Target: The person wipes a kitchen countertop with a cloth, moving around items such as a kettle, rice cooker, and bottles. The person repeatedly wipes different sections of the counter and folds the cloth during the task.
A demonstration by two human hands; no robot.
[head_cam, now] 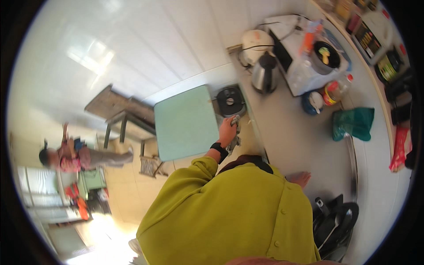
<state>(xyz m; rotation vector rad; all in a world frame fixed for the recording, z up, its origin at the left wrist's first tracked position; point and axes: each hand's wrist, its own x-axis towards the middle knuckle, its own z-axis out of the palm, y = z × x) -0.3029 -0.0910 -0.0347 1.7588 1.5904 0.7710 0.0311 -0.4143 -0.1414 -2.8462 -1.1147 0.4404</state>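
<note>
My left hand (pixel 228 132), with a black band on its wrist, grips a crumpled grey cloth (pixel 237 135). It is held past the front edge of the counter (pixel 288 132), near a green-topped table (pixel 187 122). Just beyond it is a round black appliance (pixel 231 101) at floor level. My right hand (pixel 300 179) is beside my torso over the counter, blurred, with its fingers extended and nothing seen in it. Whether it touches the counter I cannot tell.
On the counter are a steel kettle (pixel 264 74), a white rice cooker (pixel 256 44), a pot (pixel 326 59) holding food, a blue jar (pixel 313 102), a teal container (pixel 352 124) and a black pan (pixel 344 215). Several bottles line a shelf (pixel 361 54). Another person (pixel 89 155) stands far left.
</note>
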